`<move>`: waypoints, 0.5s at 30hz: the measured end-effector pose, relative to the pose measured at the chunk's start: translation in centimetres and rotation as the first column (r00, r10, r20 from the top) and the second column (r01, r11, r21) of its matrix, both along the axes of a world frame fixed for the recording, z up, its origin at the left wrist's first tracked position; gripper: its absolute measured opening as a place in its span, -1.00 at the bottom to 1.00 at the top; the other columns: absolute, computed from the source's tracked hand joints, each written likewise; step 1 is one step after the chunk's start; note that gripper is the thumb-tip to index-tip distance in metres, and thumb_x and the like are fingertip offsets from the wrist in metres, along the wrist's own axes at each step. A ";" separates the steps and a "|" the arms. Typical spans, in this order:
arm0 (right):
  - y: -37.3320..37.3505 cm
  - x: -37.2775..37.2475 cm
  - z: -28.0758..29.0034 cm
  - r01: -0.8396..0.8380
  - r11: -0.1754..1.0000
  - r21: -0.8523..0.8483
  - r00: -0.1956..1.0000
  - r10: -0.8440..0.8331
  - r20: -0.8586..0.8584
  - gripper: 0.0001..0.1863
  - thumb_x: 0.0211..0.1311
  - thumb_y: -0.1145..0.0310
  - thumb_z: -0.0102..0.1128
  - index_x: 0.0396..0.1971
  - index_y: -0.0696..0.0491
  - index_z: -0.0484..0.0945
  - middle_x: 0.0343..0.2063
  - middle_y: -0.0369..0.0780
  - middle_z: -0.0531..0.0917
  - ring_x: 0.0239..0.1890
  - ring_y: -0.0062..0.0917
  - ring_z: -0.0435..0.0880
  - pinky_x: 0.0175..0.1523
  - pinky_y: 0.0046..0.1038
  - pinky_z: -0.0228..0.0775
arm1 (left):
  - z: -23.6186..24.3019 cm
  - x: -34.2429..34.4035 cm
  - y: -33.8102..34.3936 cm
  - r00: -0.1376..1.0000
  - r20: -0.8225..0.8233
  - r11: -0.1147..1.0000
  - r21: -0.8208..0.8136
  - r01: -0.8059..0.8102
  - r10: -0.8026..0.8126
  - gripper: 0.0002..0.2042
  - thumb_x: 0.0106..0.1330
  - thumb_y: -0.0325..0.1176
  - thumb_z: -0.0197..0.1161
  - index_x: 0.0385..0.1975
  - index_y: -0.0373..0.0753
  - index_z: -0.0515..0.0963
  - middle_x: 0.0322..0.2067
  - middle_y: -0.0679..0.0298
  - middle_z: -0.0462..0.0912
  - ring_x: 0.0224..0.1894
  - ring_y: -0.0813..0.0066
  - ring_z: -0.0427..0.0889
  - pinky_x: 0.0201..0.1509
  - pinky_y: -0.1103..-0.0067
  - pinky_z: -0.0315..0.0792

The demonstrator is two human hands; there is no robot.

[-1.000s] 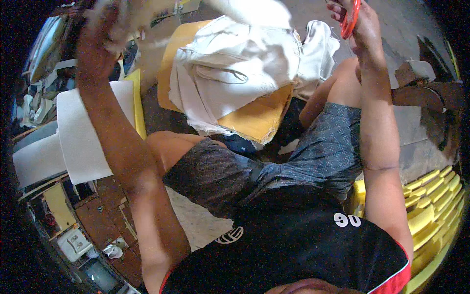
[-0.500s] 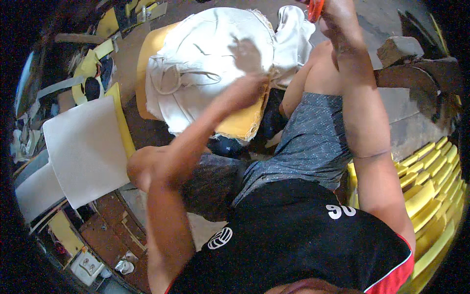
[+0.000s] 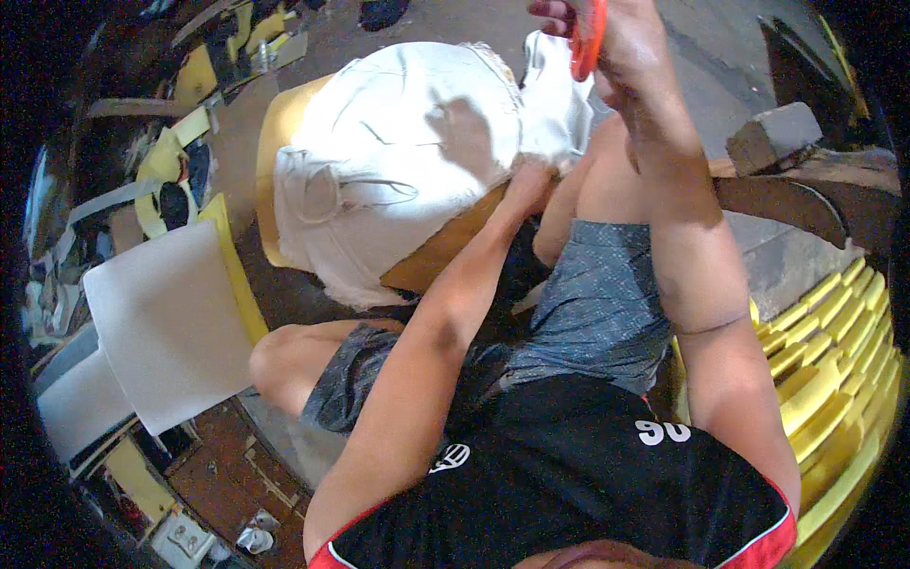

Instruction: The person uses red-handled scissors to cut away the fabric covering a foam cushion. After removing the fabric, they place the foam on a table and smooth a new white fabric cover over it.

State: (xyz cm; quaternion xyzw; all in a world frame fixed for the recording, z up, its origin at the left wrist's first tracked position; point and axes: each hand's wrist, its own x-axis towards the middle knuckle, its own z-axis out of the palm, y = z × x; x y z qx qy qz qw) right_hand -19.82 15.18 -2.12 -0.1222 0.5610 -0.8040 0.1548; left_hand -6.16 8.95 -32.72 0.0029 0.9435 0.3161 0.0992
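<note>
A white fabric cover (image 3: 398, 123) with frayed edges lies over a yellow foam cushion (image 3: 277, 190) in front of me. The foam also shows along the near edge, below the cloth. At the cover's right edge, my left hand (image 3: 533, 188) is closed on the bunched fabric, its fingertips partly hidden. My right hand (image 3: 630, 52) is raised at the top of the view, right of the cushion. Its fingers are closed round the orange handle of a pair of scissors (image 3: 590, 43); no blades show.
White padded panels (image 3: 166, 322) lean at the left, near yellow foam scraps (image 3: 161, 180). A grey block (image 3: 777, 133) rests on a brown curved piece at the right. Stacked yellow foam pieces (image 3: 825, 379) fill the lower right. My bent knees flank the cushion's near side.
My left hand has moved right along the cover's edge to the bunched fabric. My right hand with the scissors appears slightly lower and further left. The whole view has shifted a little.
</note>
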 end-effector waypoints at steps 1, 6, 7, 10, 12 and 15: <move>0.1 0.0 0.0 0.009 1.000 -0.011 1.000 -0.009 0.005 -0.74 0.25 0.24 0.36 -0.31 0.11 0.53 -0.46 -0.30 0.61 -0.48 -0.68 0.56 -0.39 -0.64 0.41 | 1.9 -1.7 0.2 0.997 0.025 0.994 0.079 -0.070 0.068 -0.75 0.29 -0.25 0.13 -0.23 -0.29 0.61 -0.45 -0.07 0.62 -0.24 0.06 0.66 -0.11 0.23 0.52; 0.3 0.1 -0.3 0.153 0.987 -0.056 0.986 -0.156 -0.066 -0.76 0.26 0.28 0.31 -0.27 0.14 0.55 -0.41 -0.26 0.65 -0.50 -0.64 0.59 -0.41 -0.62 0.42 | 13.2 -10.6 -4.5 0.851 -0.045 0.487 0.835 -0.255 0.524 -0.71 0.37 -0.15 0.13 -0.25 -0.30 0.56 -0.43 0.08 0.63 -0.38 0.24 0.58 -0.19 0.35 0.50; 0.6 -0.1 -0.3 0.215 0.974 -0.067 0.971 -0.221 -0.093 -0.77 0.27 0.29 0.30 -0.26 0.15 0.55 -0.40 -0.25 0.66 -0.50 -0.63 0.60 -0.42 -0.62 0.42 | 16.0 -10.9 -6.2 0.851 -0.069 0.424 0.886 -0.188 0.521 -0.73 0.39 -0.17 0.13 -0.18 -0.28 0.55 -0.37 0.14 0.64 -0.33 0.28 0.59 -0.18 0.37 0.51; 1.5 -1.1 -0.3 0.325 0.946 0.013 0.938 -0.321 -0.130 -0.70 0.29 0.23 0.26 -0.17 0.16 0.56 -0.36 -0.21 0.67 -0.46 -0.59 0.63 -0.37 -0.56 0.44 | 27.0 -7.4 -12.3 0.787 -0.298 0.605 0.788 -0.116 0.540 -0.72 0.43 -0.24 0.11 0.03 -0.23 0.52 -0.16 0.21 0.65 -0.17 0.36 0.62 -0.12 0.42 0.54; 1.1 -0.9 -1.0 0.221 0.974 0.049 0.970 -0.214 -0.117 -0.64 0.30 0.12 0.26 -0.17 0.15 0.58 -0.33 -0.22 0.68 -0.39 -0.56 0.63 -0.28 -0.52 0.47 | 28.1 -1.6 -20.5 0.706 -0.517 0.736 0.677 -0.009 0.484 -0.69 0.44 -0.27 0.09 0.11 -0.22 0.49 -0.07 0.19 0.62 -0.10 0.37 0.61 -0.09 0.42 0.54; 0.8 -0.4 -1.3 0.047 0.990 0.136 0.995 -0.034 -0.098 -0.61 0.24 0.05 0.33 -0.23 0.12 0.62 -0.38 -0.33 0.66 -0.44 -0.71 0.54 -0.31 -0.61 0.39 | 31.4 5.8 -26.6 0.667 -0.566 0.863 0.435 -0.258 0.485 -0.64 0.45 -0.26 0.06 0.17 -0.26 0.45 0.00 0.17 0.60 -0.01 0.35 0.58 0.01 0.42 0.51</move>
